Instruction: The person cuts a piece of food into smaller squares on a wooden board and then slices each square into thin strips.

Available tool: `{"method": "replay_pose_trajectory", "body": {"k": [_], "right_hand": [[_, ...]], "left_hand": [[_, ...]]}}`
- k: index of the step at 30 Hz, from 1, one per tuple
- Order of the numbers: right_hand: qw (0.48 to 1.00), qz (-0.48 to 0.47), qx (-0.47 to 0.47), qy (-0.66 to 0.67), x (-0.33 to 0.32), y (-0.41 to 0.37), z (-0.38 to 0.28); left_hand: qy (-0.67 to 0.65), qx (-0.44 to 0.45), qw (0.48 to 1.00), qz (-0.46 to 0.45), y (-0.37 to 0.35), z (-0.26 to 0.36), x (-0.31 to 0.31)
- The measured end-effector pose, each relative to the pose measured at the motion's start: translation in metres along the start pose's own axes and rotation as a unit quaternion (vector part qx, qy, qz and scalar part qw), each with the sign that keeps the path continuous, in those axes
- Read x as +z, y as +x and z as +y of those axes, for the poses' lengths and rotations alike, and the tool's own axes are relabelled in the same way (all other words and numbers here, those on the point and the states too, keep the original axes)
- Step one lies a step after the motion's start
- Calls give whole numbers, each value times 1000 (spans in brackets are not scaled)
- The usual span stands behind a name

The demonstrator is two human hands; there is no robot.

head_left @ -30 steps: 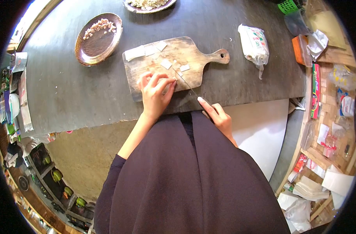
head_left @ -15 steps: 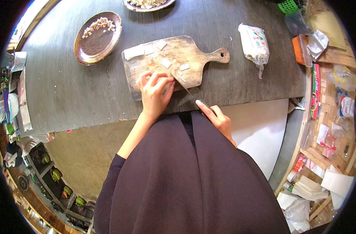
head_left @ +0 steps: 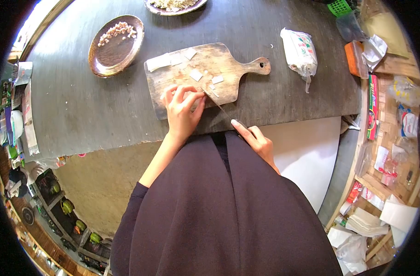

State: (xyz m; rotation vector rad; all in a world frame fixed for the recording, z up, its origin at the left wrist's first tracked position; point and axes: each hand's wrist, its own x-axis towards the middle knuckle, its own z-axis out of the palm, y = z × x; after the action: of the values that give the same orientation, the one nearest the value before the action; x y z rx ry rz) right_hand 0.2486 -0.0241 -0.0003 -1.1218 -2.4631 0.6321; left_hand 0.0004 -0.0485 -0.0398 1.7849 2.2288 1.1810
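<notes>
My right hand [head_left: 259,140] grips a knife [head_left: 215,100], index finger stretched along its back. The blade points up and left, its tip beside the fingertips of my left hand [head_left: 181,108]. That hand is over the near left part of a wooden cutting board [head_left: 223,60], fingers curled and thumb drawn in. Whatever is under its fingertips is mostly hidden. Flat pale slices [head_left: 195,74] and small cut bits [head_left: 212,86] lie on the board around the blade. A longer whitish block [head_left: 159,62] rests at the board's far left edge.
A brown plate [head_left: 109,66] with small pinkish diced pieces stands at the far left. Another plate [head_left: 173,12] of pale shredded food is at the back. A white plastic packet [head_left: 300,53] lies right of the board handle. The dark table's front edge runs close to me.
Very little differs. The knife has shifted slightly at the left fingertips; both hands, the board and the slices stay in place.
</notes>
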Motion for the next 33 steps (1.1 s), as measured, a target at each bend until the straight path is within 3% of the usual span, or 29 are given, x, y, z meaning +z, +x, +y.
{"method": "replay_pose_trajectory", "body": {"k": [12,17,33], "right_hand": [[1000,-23,6,-5,10,9,-4],[1000,24,-1,14,5,7,-2],[1000,-20,11,-6,8,7,-4]], "left_hand": [[18,-2,1000,9,-1,0,-1],[12,-5,1000,7,-2,0,0],[14,-4,1000,3,0,1,-2]]}}
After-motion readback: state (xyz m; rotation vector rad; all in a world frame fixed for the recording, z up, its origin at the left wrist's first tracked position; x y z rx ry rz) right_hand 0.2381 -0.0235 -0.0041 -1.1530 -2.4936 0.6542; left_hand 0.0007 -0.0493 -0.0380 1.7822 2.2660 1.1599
